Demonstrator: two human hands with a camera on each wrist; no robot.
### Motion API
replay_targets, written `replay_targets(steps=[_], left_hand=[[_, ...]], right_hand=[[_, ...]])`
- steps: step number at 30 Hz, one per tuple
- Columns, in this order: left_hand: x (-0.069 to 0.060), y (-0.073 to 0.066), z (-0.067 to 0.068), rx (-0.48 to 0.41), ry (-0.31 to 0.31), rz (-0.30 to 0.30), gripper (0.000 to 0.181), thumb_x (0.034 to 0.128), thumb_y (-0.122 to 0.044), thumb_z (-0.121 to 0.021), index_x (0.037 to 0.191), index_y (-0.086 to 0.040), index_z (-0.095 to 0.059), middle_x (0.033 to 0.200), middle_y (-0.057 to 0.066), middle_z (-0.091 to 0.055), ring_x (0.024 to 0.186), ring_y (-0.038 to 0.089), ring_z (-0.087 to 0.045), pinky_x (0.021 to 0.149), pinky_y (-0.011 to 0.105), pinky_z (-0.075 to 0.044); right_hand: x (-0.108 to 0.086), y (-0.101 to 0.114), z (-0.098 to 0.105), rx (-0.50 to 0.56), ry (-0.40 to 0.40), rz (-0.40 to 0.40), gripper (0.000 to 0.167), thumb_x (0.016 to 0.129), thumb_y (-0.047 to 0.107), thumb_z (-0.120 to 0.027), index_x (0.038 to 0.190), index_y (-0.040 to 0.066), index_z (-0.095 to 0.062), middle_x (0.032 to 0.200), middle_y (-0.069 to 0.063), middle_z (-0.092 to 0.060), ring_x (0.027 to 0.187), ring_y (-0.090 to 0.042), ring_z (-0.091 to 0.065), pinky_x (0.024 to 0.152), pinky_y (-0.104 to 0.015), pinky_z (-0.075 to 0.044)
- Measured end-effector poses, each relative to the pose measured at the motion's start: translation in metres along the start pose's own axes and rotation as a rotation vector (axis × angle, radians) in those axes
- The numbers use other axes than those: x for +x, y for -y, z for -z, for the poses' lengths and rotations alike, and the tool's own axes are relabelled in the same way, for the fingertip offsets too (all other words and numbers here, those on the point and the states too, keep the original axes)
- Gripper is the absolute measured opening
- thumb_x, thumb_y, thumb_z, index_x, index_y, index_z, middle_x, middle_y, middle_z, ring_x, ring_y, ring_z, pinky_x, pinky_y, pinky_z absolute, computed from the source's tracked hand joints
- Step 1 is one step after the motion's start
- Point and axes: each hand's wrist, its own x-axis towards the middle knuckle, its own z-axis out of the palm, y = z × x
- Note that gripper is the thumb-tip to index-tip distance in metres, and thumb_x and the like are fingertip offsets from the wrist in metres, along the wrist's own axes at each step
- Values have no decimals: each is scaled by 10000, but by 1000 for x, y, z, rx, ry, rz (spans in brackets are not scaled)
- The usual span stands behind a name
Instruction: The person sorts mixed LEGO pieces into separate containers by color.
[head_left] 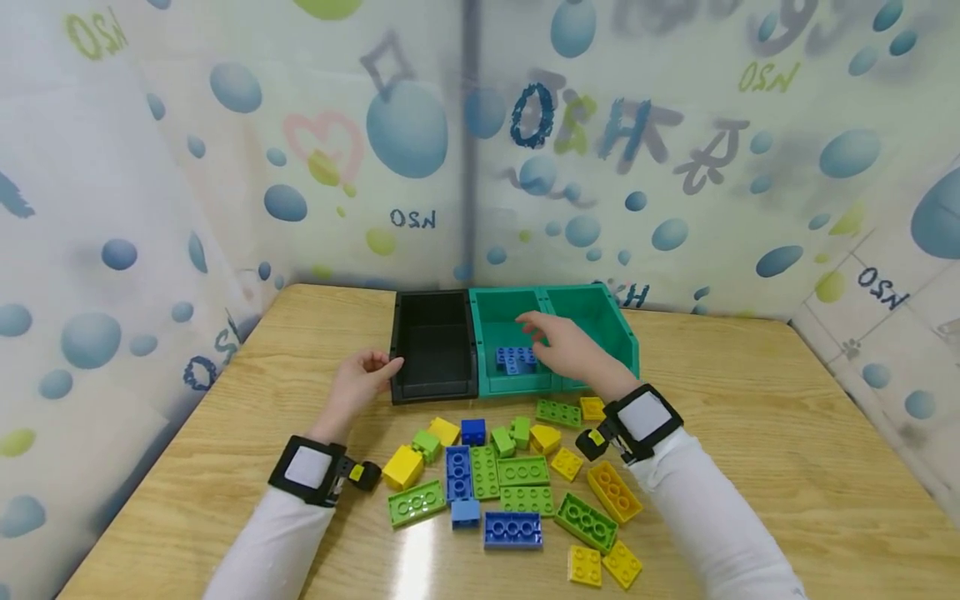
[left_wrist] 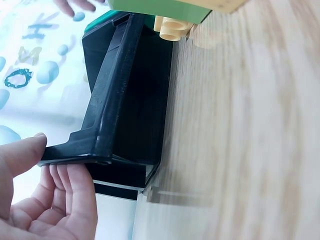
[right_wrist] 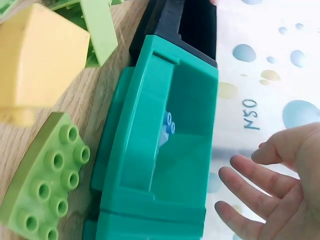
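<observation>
My left hand (head_left: 357, 385) pinches the left rim of a black bin (head_left: 435, 354), its thumb on top and fingers curled below, as the left wrist view shows. Beside that bin, touching it, stands a green bin (right_wrist: 135, 130) with two compartments. Blue studded bricks (head_left: 516, 359) lie in its left compartment; in the right wrist view only a bit of blue shows behind the front wall. Above this compartment hovers my right hand (head_left: 566, 343), fingers spread and slightly bent, holding nothing. No brick is visible inside the black bin.
Loose bricks in green, yellow and blue lie in front of the bins, among them a green brick (head_left: 558, 412), a yellow brick (head_left: 402, 467) and a blue brick (head_left: 513, 531). Behind the wooden table (head_left: 750, 400) hangs a patterned curtain (head_left: 420, 242).
</observation>
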Motion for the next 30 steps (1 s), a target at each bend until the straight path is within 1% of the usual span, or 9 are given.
replay_targets(steps=[6, 11, 14, 17, 21, 25, 30], left_hand=[[1, 0, 0, -11, -1, -5, 262, 951, -269, -573, 1008, -17, -533, 875, 60, -503, 776, 185, -508, 797, 330, -536], [0, 0, 0, -19, -4, -6, 247, 950, -252, -575, 998, -14, -533, 847, 49, -497, 750, 178, -507, 779, 322, -535], [-1, -1, 0, -17, -4, -5, 250, 949, -255, -576, 1001, -14, -534, 852, 51, -500, 760, 187, -512, 782, 326, -537], [-1, -1, 0, -24, -1, 0, 261, 949, -261, -575, 1018, -14, -526, 881, 58, -491, 807, 192, -506, 802, 334, -536], [-2, -2, 0, -32, 1, 12, 275, 950, -264, -574, 1042, -12, -518, 921, 70, -479, 861, 196, -490, 831, 345, -532], [-2, -3, 0, -28, -1, 17, 275, 951, -262, -573, 1048, -11, -519, 930, 79, -482, 867, 208, -495, 842, 355, -532], [-2, -3, 0, -23, 2, 21, 279, 948, -268, -578, 1044, -12, -521, 928, 81, -481, 874, 216, -497, 847, 359, -532]], right_hand=[[-19, -12, 7, 43, -40, 4, 384, 980, 89, -439, 1363, 75, -448, 1291, -170, -545, 1160, -334, -532, 957, -471, -456], [-35, -18, 12, 50, -78, 37, 331, 971, 64, -463, 1296, 34, -513, 1253, -187, -571, 1139, -351, -547, 969, -496, -447], [-44, -21, 14, 37, -94, 61, 313, 962, 45, -474, 1266, -1, -535, 1226, -195, -588, 1117, -362, -560, 960, -502, -453], [-54, -25, 14, 37, -103, 71, 293, 961, 41, -478, 1237, -14, -556, 1202, -192, -604, 1112, -366, -564, 947, -507, -461], [-68, -29, 14, 58, -88, 61, 269, 965, 49, -484, 1211, -12, -573, 1185, -185, -615, 1118, -371, -564, 937, -513, -468], [-83, -33, 13, 62, -54, 46, 268, 970, 75, -494, 1213, -11, -568, 1185, -183, -612, 1102, -376, -572, 916, -508, -482], [-98, -38, 10, 70, -31, 26, 276, 969, 110, -513, 1208, -16, -570, 1168, -190, -617, 1044, -335, -603, 872, -472, -512]])
